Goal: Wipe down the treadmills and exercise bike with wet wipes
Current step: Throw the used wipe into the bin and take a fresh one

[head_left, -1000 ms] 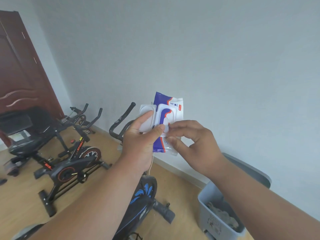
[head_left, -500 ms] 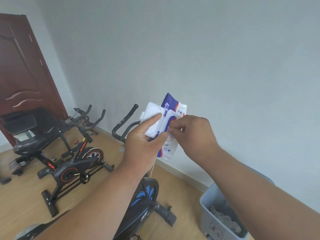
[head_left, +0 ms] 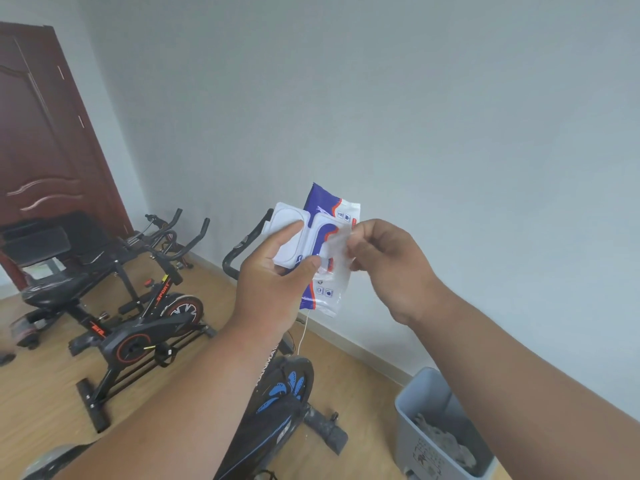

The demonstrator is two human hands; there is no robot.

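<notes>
My left hand grips a blue-and-white pack of wet wipes held up in front of me, its white flip lid swung open to the left under my thumb. My right hand pinches a white wet wipe at the pack's opening, and the wipe is partly drawn out. Below my arms stands a black exercise bike with blue markings; its handlebar shows left of my left hand.
A black-and-red exercise bike stands on the wooden floor to the left, another machine behind it by a dark red door. A grey bin holding crumpled used wipes sits at lower right against the pale wall.
My right hand has gone from fingering the pack's opening to pulling a wipe partly out to the right. The pack stays in my left hand.
</notes>
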